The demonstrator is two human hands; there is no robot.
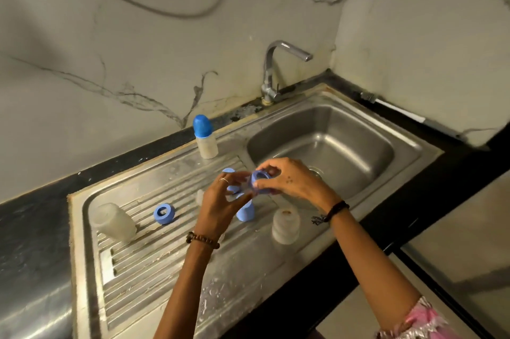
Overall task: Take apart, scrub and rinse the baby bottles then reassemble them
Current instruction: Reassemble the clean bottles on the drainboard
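A person stands at a steel sink [414,142], both hands raised over the ribbed draining board [154,250] just left of the basin; the right hand [292,181] curls its fingers and thumb round a blue screw ring [260,180], gripping it by the rim; the left hand [218,206] pinches something pale and clear at the ring's open end, probably the soft teat, though blur makes this uncertain.

On the board lie more parts: a cloudy bottle body [114,222] tipped on its side at the left; a second blue ring [164,213] beside it; a blue cap [245,213] below the hands; another cloudy bottle body [285,225] standing mouth down to the right; one whole capped bottle [205,137] stands upright near the wall, not yet taken apart.

The ring looks light, stiff plastic, likely slick when wet, best held across its ridged outer wall; the teat would be soft and stretchy, so pulling from its thick base seems safer than tugging the tip.
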